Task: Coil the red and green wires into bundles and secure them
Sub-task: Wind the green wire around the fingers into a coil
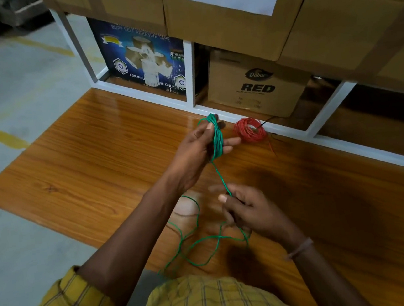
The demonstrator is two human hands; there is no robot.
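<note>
The left hand (196,148) is raised above the wooden tabletop (96,151), its thumb and fingers curled round a small bundle of green wire (215,139) whose loops wrap over the fingers. From that bundle a single strand drops to the right hand (249,212), which pinches it between thumb and fingers; the fingertips are blurred, so the exact grip is hard to read. Below the right hand the loose remainder of the green wire lies in slack loops on the tabletop, running toward the person's yellow checked shirt (212,303). Just beyond the left hand, the red wire coil (249,130) rests on the tabletop against a white shelf frame (219,112). Behind the frame stand a blue tape carton (141,59) and a brown "RED" box (256,84), with larger cardboard boxes (231,12) stacked above.
</note>
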